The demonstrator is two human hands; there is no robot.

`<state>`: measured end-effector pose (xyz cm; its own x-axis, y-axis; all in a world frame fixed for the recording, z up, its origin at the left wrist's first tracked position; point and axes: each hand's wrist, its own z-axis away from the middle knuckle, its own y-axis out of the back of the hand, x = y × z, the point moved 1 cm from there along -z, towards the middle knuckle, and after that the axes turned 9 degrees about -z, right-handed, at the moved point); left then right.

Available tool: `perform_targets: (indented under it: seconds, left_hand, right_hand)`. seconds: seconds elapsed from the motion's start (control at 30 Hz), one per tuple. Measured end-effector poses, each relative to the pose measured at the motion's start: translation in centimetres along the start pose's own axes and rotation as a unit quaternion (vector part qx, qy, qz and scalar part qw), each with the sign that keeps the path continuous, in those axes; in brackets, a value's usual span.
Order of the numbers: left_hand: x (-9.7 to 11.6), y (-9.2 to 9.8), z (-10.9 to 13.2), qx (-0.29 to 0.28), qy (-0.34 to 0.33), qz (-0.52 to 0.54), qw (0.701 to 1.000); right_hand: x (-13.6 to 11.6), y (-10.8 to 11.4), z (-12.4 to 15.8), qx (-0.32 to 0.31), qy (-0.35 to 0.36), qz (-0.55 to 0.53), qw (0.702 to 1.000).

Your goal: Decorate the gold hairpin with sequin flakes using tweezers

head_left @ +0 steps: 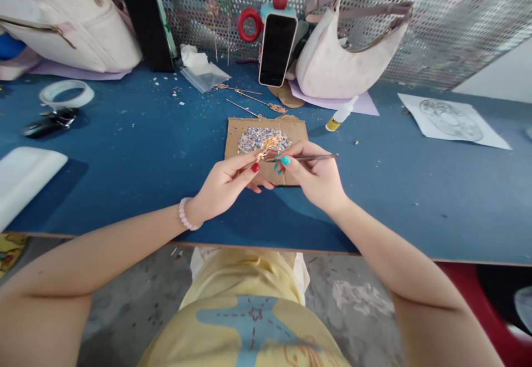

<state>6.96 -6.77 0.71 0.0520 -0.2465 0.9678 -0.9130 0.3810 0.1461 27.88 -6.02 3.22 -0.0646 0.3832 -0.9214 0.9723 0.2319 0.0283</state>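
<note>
Gold ornament (271,144) and tool (318,157) are being pinched, seemingly for control, by left hand (221,185) and, at three o'clock, right hand (320,181).

Hands (220,185) holding ornament (271,144) and tool (316,157), colourful bits (252,138) on cardboard (299,130)

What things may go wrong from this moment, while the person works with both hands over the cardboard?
The small shiny pieces lie in a loose pile on the cardboard, so a bump by either hand might scatter them.

The right hand holds a thin tool close to the golden ornament in the left hand; a slip could perhaps poke a finger.
</note>
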Motion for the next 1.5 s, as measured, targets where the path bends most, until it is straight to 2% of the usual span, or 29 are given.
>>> perform_targets:
  seconds: [0.1,0.23,0.47,0.67,0.97,1.1,1.23,1.5]
  left_hand:
    - [0.1,0.0,0.0,-0.003,-0.002,-0.001,1.0]
    - [0.2,0.0,0.0,-0.004,0.001,-0.003,1.0]
    - [0.2,0.1,0.2,-0.001,0.012,0.003,1.0]
    - [-0.2,0.2,0.0,0.002,0.012,0.011,1.0]
    - [0.1,0.3,0.0,-0.007,0.015,0.011,1.0]
    - [0.4,0.3,0.1,0.001,0.019,0.03,0.999]
    - [0.2,0.3,0.1,0.0,0.047,0.062,0.997]
    - [0.2,0.1,0.0,0.01,0.108,0.122,0.987]
  right_hand:
    - [0.2,0.1,-0.2,-0.009,-0.014,-0.056,0.998]
    - [0.5,0.1,-0.3,-0.014,-0.026,-0.08,0.996]
    - [0.4,0.4,0.0,-0.013,-0.007,-0.065,0.998]
    - [0.0,0.5,0.4,-0.014,0.036,0.04,0.998]
    - [0.3,0.2,0.2,-0.014,-0.019,-0.025,0.999]
    - [-0.2,0.1,0.4,-0.014,-0.018,-0.035,0.999]
    - [-0.5,0.4,0.7,0.004,0.023,0.005,1.0]
    - [-0.1,0.6,1.0,-0.038,0.138,0.14,0.98]
